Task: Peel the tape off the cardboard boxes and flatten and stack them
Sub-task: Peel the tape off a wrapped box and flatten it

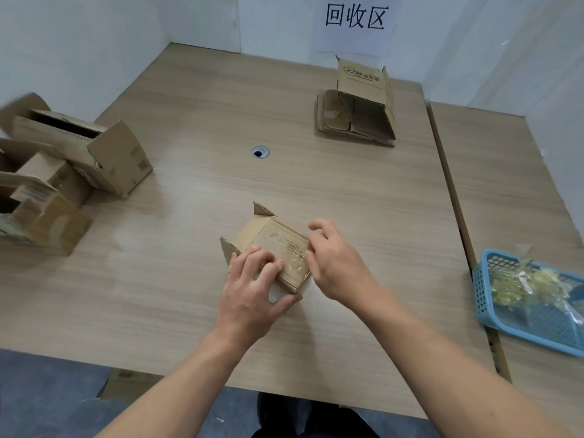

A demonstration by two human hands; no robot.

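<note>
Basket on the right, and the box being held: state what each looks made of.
The basket looks like moulded plastic, light blue, with a regular grid of holes in its wall. The box looks like brown corrugated cardboard, matt, with torn flap edges; the shiny, wrinkled patch on it is probably clear plastic tape.

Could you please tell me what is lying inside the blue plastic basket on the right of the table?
Inside the blue plastic mesh basket lie crumpled wads of clear and yellowish peeled tape. The basket's floor beneath them is covered, so anything underneath cannot be seen.
</note>
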